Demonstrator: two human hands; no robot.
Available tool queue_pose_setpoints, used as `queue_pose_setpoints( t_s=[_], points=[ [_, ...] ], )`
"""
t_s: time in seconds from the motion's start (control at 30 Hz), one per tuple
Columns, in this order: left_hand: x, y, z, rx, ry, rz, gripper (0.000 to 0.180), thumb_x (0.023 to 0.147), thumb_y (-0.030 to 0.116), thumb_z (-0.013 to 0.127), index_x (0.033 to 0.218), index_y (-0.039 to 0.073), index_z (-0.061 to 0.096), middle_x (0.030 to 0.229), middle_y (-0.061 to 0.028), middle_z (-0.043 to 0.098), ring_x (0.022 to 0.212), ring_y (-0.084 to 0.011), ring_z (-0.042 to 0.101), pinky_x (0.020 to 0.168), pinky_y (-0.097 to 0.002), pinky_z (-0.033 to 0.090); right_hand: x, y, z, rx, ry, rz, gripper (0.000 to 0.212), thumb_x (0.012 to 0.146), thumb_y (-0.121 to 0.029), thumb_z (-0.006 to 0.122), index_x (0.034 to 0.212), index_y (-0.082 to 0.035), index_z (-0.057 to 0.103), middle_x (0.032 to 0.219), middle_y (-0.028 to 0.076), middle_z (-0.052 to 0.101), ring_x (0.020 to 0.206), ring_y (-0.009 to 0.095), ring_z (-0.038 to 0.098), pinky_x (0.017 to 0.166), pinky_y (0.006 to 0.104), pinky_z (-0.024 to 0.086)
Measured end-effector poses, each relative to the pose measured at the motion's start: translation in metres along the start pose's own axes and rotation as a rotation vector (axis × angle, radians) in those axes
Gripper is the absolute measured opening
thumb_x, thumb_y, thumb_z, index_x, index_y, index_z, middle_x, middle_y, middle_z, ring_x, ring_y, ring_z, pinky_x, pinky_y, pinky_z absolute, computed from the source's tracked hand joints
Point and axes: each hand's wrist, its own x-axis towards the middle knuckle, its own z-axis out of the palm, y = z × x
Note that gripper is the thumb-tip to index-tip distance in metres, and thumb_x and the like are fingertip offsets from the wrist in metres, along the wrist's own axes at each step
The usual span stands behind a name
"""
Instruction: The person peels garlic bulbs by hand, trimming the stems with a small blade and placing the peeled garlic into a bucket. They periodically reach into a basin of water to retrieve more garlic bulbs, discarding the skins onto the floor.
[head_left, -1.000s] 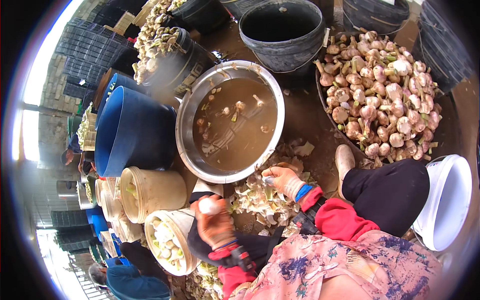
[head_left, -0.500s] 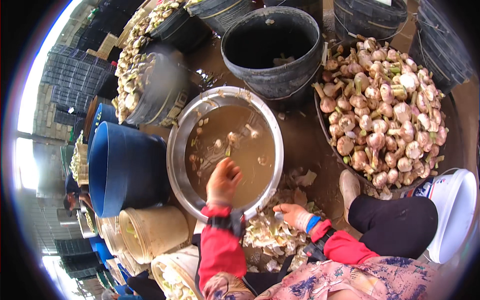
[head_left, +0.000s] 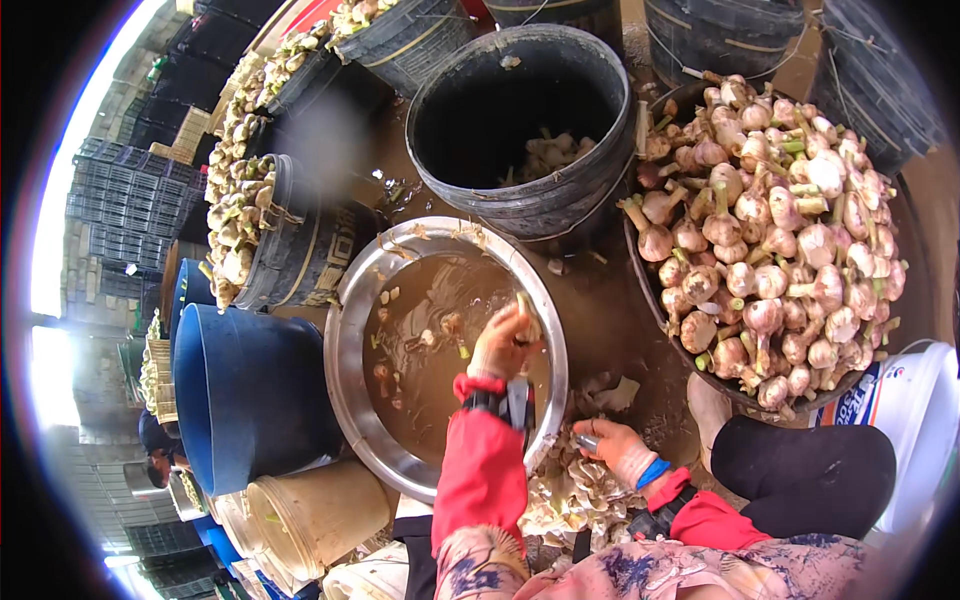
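Note:
My left hand [head_left: 504,343] is over the steel basin [head_left: 345,400] of murky water, its fingers closed round a garlic bulb [head_left: 526,312] whose pale stem sticks up. Loose garlic bits [head_left: 452,324] float in the water. Beside the basin's near right rim, my right hand [head_left: 618,450] grips a small knife [head_left: 587,441]; only a short metal piece shows, the rest being inside the fingers. Below it lies a heap of papery garlic peelings [head_left: 575,500]. At the right, a wide dark tub is heaped with garlic bulbs [head_left: 760,250].
Beyond the basin stands a black bucket [head_left: 440,165] with some garlic inside. To the left are a blue tub [head_left: 260,390], a cream bucket [head_left: 330,510] and a dark bucket [head_left: 300,250] topped with garlic. A white bucket [head_left: 920,430] lies beside my knee at the right.
My left hand has moved right and away from me, and a garlic bulb now shows in it. My right hand has shifted slightly right. The view has shifted; more garlic shows inside the black bucket.

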Motion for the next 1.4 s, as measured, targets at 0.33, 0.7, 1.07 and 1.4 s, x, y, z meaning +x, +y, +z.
queue_pose_setpoints(
  t_s=[0.33,0.7,1.07,1.4],
  points=[
    [-0.246,-0.096,0.048,0.270,0.219,0.249,0.055,0.071,-0.008,0.065,0.122,-0.003,0.045,0.098,-0.0049,0.057,0.081,-0.0114,0.056,0.073,-0.0234,0.048,-0.047,-0.035,0.048,0.223,-0.188,-0.351,0.032,0.083,0.002,0.058,0.114,0.000,0.057,0.104,0.005,0.062,0.095,0.011,0.057,0.084,0.0227,0.045],
    [-0.278,-0.150,0.076,1.296,0.788,0.703,0.051,0.059,0.009,0.077,0.106,0.005,0.059,0.095,-0.0124,0.054,0.088,-0.0252,0.054,0.078,-0.0330,0.045,-0.090,-0.033,0.062,0.156,-0.072,0.036,0.029,0.085,-0.003,0.054,0.114,-0.006,0.057,0.093,0.007,0.064,0.082,0.012,0.058,0.072,0.0255,0.047],
    [-0.291,-0.160,0.052,0.986,0.683,0.723,0.046,0.060,0.008,0.075,0.103,0.001,0.060,0.102,-0.0131,0.050,0.090,-0.0225,0.052,0.079,-0.0316,0.044,-0.075,0.000,0.069,-0.359,-0.145,-0.434,0.016,0.080,-0.006,0.060,0.096,-0.004,0.060,0.085,0.008,0.064,0.077,0.014,0.056,0.069,0.0303,0.047],
    [-0.300,-0.152,0.051,0.183,0.277,0.435,0.054,0.082,0.002,0.059,0.131,0.001,0.036,0.098,-0.0109,0.057,0.083,-0.0185,0.058,0.071,-0.0279,0.050,-0.074,-0.016,0.053,-0.366,-0.318,-0.343,0.040,0.079,-0.015,0.064,0.117,-0.005,0.056,0.096,0.006,0.064,0.087,0.012,0.059,0.079,0.0241,0.045]
  ],
)
